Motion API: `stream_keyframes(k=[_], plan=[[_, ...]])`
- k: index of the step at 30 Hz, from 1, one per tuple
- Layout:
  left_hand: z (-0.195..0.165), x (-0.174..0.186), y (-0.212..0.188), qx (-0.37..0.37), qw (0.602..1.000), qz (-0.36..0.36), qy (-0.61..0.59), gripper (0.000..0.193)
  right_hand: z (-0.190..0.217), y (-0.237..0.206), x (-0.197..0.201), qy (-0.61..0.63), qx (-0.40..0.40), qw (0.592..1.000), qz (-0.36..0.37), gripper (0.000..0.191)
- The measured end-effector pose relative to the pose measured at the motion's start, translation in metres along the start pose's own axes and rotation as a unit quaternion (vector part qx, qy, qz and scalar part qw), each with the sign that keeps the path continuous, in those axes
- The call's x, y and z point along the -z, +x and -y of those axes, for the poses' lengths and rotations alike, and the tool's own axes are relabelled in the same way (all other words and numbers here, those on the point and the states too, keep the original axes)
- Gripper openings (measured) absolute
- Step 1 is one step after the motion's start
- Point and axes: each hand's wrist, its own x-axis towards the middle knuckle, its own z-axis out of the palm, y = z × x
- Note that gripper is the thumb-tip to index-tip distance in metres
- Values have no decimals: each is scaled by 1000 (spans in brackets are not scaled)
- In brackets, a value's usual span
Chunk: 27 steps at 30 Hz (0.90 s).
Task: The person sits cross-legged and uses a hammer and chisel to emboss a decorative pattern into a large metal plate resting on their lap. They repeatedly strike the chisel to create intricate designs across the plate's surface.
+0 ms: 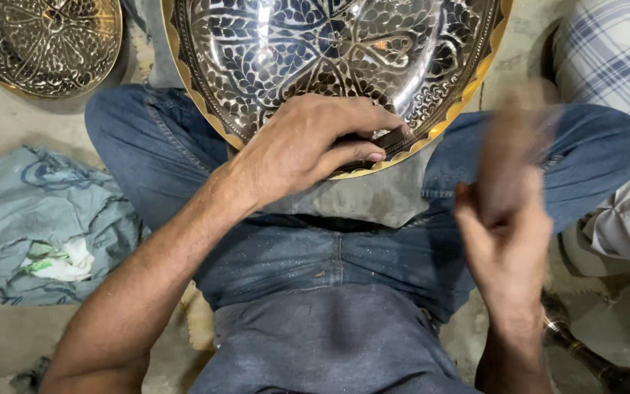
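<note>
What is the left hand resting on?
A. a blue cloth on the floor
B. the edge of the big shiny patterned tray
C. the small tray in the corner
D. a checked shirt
B: the left hand lies on the scalloped gold rim of the big engraved tray, pinching a small dark tool against it.

Large round engraved metal tray [329,51], scalloped golden rim, floral pattern, resting tilted on lap; small dark tool [386,136] against rim.
</note>
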Motion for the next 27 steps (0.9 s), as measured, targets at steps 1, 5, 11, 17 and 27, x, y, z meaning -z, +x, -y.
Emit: stream_keyframes(k=[1, 5, 11, 17, 27], plan=[[0, -1, 0, -7, 1000, 0, 6, 36, 2, 0, 0, -82, 18, 996, 22, 38], [2, -5, -1, -1, 999, 17, 47, 36, 9, 4, -2, -42, 27, 999, 2, 42], [3, -4, 0, 1, 997, 25, 71, 37, 12, 7, -1, -73, -2, 997, 9, 39], [-7, 4, -4, 28, 999, -11, 15, 34, 7, 13, -3, -156, 21, 985, 71, 47], [-11, -4, -13, 99, 991, -79, 30, 36, 39, 28, 0, -99, 41, 993, 51, 47]])
